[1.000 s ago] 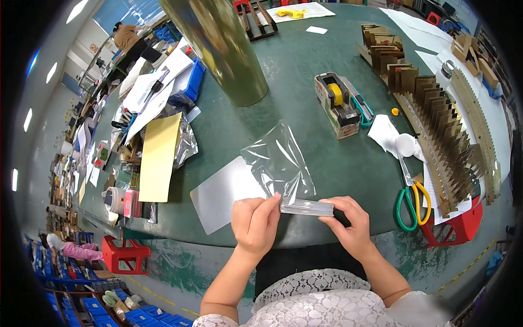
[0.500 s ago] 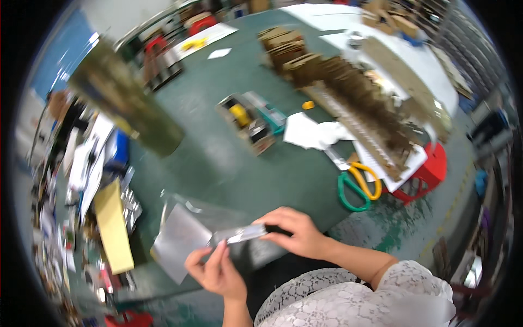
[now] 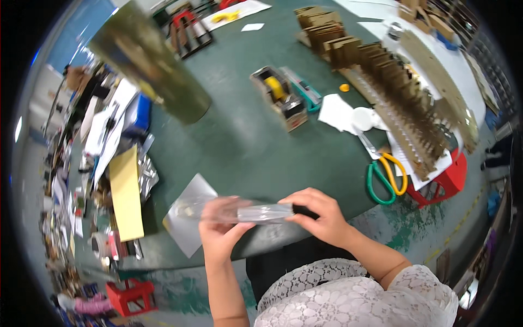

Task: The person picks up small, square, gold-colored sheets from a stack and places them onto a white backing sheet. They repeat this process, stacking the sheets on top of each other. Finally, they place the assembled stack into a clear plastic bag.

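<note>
My right hand (image 3: 321, 215) is closed on the black end of a narrow, clear-and-silver flat piece (image 3: 265, 213), thumb below and fingers above. My left hand (image 3: 220, 226) is at the piece's other end, its thumb along the lower edge and its fingers, blurred by motion, around loose clear plastic film (image 3: 190, 210). What exactly the piece is, I cannot make out. Beneath the film, a grey sheet (image 3: 188, 234) lies on the green table near its front edge, partly hidden by my left hand.
Green-and-yellow-handled scissors (image 3: 385, 177) lie at the right edge beside white paper. Behind stand a tape dispenser box (image 3: 280, 98), a teal cutter (image 3: 305, 90) and a row of brown card pieces (image 3: 381, 76). A tall olive roll (image 3: 158, 65) and a yellow sheet (image 3: 126, 193) are left.
My left hand has moved up and closer to my right hand, with its fingers now over the film. The view has shifted, so the table things appear farther right.
</note>
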`<move>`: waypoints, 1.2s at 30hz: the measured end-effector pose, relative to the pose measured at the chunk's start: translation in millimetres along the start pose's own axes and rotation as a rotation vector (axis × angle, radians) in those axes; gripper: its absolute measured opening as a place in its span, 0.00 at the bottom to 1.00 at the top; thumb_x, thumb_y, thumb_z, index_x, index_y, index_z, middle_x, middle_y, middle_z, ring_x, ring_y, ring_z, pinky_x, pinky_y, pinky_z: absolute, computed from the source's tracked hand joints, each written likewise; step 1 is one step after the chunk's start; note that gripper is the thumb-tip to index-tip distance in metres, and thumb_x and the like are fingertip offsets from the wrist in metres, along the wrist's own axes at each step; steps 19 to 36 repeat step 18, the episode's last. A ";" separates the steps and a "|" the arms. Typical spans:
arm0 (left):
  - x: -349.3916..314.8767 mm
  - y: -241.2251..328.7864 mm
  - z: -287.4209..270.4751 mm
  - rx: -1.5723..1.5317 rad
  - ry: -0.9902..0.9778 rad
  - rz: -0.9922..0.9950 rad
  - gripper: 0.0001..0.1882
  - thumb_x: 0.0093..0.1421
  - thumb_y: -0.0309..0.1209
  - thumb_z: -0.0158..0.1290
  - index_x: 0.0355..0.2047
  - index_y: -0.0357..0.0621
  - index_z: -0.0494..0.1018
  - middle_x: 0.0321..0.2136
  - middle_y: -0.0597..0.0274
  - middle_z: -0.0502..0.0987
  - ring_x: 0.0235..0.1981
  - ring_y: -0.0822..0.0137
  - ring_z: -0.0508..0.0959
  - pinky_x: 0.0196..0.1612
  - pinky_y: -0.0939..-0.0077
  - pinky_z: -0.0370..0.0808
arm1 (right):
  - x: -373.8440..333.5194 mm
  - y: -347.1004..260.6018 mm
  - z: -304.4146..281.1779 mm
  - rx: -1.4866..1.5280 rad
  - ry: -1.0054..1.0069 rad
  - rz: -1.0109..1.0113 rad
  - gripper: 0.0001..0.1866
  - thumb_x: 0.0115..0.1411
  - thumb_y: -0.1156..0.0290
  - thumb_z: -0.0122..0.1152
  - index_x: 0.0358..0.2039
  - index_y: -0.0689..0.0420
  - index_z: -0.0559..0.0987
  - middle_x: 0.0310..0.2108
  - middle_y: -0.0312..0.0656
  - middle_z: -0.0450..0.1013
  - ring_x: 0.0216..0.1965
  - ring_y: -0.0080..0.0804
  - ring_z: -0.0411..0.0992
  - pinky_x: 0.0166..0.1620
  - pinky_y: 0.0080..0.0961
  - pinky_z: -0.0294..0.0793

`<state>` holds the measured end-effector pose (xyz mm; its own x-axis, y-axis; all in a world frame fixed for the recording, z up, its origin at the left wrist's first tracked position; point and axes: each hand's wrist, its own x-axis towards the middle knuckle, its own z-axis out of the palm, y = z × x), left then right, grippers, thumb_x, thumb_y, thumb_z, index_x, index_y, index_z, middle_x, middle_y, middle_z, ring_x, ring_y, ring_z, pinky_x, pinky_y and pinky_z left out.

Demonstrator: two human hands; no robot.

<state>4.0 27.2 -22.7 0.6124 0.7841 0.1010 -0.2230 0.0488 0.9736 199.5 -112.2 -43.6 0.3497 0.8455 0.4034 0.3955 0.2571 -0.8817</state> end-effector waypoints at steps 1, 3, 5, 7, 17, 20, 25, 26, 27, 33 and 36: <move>2.4 0.9 -2.9 0.002 -0.063 0.015 0.32 0.46 0.13 0.69 0.52 0.36 0.72 0.46 0.47 0.81 0.48 0.57 0.82 0.49 0.67 0.81 | 0.8 -0.3 0.0 0.010 -0.011 0.002 0.17 0.56 0.75 0.72 0.47 0.58 0.82 0.42 0.42 0.80 0.42 0.39 0.77 0.47 0.32 0.76; 8.3 4.9 -7.2 0.112 -0.153 0.103 0.28 0.47 0.13 0.69 0.49 0.35 0.74 0.45 0.48 0.82 0.49 0.58 0.82 0.50 0.67 0.81 | 2.3 -1.3 1.0 0.027 -0.037 0.012 0.18 0.55 0.77 0.72 0.48 0.59 0.82 0.42 0.42 0.80 0.42 0.38 0.77 0.47 0.32 0.76; 10.5 17.7 -0.5 0.099 -0.176 0.032 0.23 0.48 0.13 0.69 0.45 0.33 0.76 0.45 0.49 0.83 0.49 0.60 0.82 0.51 0.66 0.80 | 3.6 -2.7 2.3 0.038 -0.062 0.027 0.19 0.55 0.78 0.72 0.48 0.59 0.82 0.43 0.42 0.80 0.42 0.37 0.77 0.47 0.32 0.76; 8.7 15.2 -0.1 0.085 -0.151 0.012 0.23 0.48 0.14 0.69 0.45 0.33 0.77 0.45 0.49 0.83 0.49 0.60 0.82 0.52 0.66 0.79 | 3.6 -3.7 3.6 0.065 -0.054 0.039 0.19 0.55 0.78 0.71 0.48 0.59 0.81 0.43 0.42 0.80 0.42 0.37 0.77 0.47 0.32 0.76; 13.0 -16.4 -26.0 0.399 -0.162 0.181 0.25 0.49 0.19 0.68 0.48 0.36 0.73 0.45 0.48 0.80 0.45 0.58 0.82 0.46 0.67 0.84 | 1.3 12.0 -0.8 0.085 -0.091 -0.045 0.36 0.59 0.65 0.72 0.67 0.55 0.69 0.58 0.44 0.71 0.58 0.41 0.69 0.64 0.39 0.65; 16.5 -23.7 -34.7 0.296 -0.161 0.143 0.25 0.50 0.21 0.68 0.47 0.36 0.73 0.47 0.46 0.79 0.51 0.54 0.81 0.50 0.64 0.83 | -5.1 9.7 -20.2 0.015 -0.025 -0.042 0.36 0.59 0.65 0.72 0.67 0.55 0.69 0.58 0.44 0.71 0.58 0.41 0.69 0.64 0.39 0.65; 16.5 -23.7 -34.7 0.296 -0.161 0.143 0.25 0.50 0.21 0.68 0.47 0.36 0.73 0.47 0.46 0.79 0.51 0.54 0.81 0.50 0.64 0.83 | -5.1 9.7 -20.2 0.015 -0.025 -0.042 0.36 0.59 0.65 0.72 0.67 0.55 0.69 0.58 0.44 0.71 0.58 0.41 0.69 0.64 0.39 0.65; 16.5 -23.7 -34.7 0.296 -0.161 0.143 0.25 0.50 0.21 0.68 0.47 0.36 0.73 0.47 0.46 0.79 0.51 0.54 0.81 0.50 0.64 0.83 | -5.1 9.7 -20.2 0.015 -0.025 -0.042 0.36 0.59 0.65 0.72 0.67 0.55 0.69 0.58 0.44 0.71 0.58 0.41 0.69 0.64 0.39 0.65; 16.5 -23.7 -34.7 0.296 -0.161 0.143 0.25 0.50 0.21 0.68 0.47 0.36 0.73 0.47 0.46 0.79 0.51 0.54 0.81 0.50 0.64 0.83 | -5.1 9.7 -20.2 0.015 -0.025 -0.042 0.36 0.59 0.65 0.72 0.67 0.55 0.69 0.58 0.44 0.71 0.58 0.41 0.69 0.64 0.39 0.65; 16.5 -23.7 -34.7 0.296 -0.161 0.143 0.25 0.50 0.21 0.68 0.47 0.36 0.73 0.47 0.46 0.79 0.51 0.54 0.81 0.50 0.64 0.83 | -5.1 9.7 -20.2 0.015 -0.025 -0.042 0.36 0.59 0.65 0.72 0.67 0.55 0.69 0.58 0.44 0.71 0.58 0.41 0.69 0.64 0.39 0.65; 16.5 -23.7 -34.7 0.296 -0.161 0.143 0.25 0.50 0.21 0.68 0.47 0.36 0.73 0.47 0.46 0.79 0.51 0.54 0.81 0.50 0.64 0.83 | -5.1 9.7 -20.2 0.015 -0.025 -0.042 0.36 0.59 0.65 0.72 0.67 0.55 0.69 0.58 0.44 0.71 0.58 0.41 0.69 0.64 0.39 0.65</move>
